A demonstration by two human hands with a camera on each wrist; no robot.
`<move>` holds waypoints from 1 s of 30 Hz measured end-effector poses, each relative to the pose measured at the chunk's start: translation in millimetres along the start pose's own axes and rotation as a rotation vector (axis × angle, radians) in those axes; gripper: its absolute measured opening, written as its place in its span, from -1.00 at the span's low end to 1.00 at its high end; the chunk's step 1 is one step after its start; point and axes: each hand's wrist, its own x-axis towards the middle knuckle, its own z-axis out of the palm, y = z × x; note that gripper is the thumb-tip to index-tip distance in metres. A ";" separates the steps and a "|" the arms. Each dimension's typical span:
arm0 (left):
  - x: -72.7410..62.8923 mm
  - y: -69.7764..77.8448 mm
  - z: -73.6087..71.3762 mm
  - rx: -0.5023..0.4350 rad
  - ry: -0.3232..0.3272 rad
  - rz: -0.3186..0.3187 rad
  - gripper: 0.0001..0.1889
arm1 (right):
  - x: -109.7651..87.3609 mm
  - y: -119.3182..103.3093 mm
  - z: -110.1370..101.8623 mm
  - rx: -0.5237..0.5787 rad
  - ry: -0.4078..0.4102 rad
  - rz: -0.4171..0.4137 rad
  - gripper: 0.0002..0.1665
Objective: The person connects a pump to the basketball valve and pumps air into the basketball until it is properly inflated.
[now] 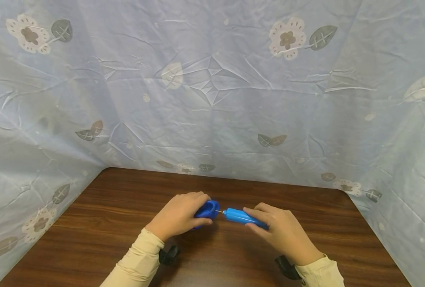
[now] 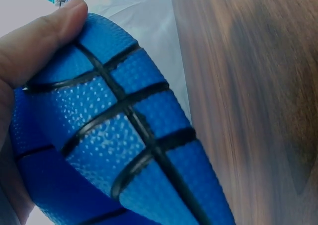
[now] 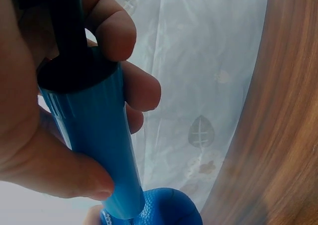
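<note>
My left hand (image 1: 181, 213) holds a small blue basketball (image 1: 209, 209) with black seams; its side is caved in, as if soft with little air. In the left wrist view the thumb presses on the ball's pebbled skin (image 2: 144, 106) near its top. My right hand (image 1: 282, 229) grips a light blue hand pump (image 1: 238, 216) by its barrel, thumb on one side and fingers on the other. A thin metal needle (image 1: 219, 211) runs from the pump's tip to the ball, its end right at the ball's surface. The black plunger (image 3: 69, 26) sticks out of the barrel's rear.
Both hands are over a brown wood-grain table (image 1: 126, 207) with rounded far corners. Pale blue-grey cloth (image 1: 212, 119) with flowers and leaves hangs behind it and along both sides. Black straps (image 1: 169, 255) sit at the wrists, by cream sleeves (image 1: 137, 255).
</note>
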 end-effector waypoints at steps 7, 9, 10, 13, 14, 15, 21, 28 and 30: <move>0.8 0.9 1.0 0.002 -0.001 0.017 -0.51 | -0.6 1.4 0.5 0.006 0.012 -0.036 -0.58; 0.5 0.8 1.2 -0.011 0.004 0.025 -0.55 | -0.6 1.5 0.6 0.008 0.016 -0.046 -0.53; 0.4 0.8 1.3 -0.017 0.006 0.028 -0.57 | -0.6 1.5 0.6 0.008 0.018 -0.051 -0.51; 0.0 0.9 1.7 -0.041 0.014 0.038 -0.62 | -0.4 1.5 0.7 0.008 0.026 -0.066 -0.45; -0.1 1.0 1.9 -0.049 0.016 0.041 -0.64 | -0.2 1.5 0.8 0.007 0.029 -0.072 -0.46; -0.2 1.1 2.0 -0.055 0.017 0.044 -0.65 | 0.0 1.4 0.9 0.008 0.034 -0.078 -0.50; -0.1 1.9 2.6 -0.048 0.022 0.051 -0.66 | 0.7 0.6 1.2 0.018 0.045 -0.096 -0.54; 0.3 3.7 1.5 -0.038 0.025 0.064 -0.67 | 0.7 0.0 1.7 0.018 0.046 -0.096 -0.58; 0.2 3.9 1.3 -0.037 0.026 0.069 -0.69 | 1.1 0.1 2.1 0.015 0.052 -0.103 -0.57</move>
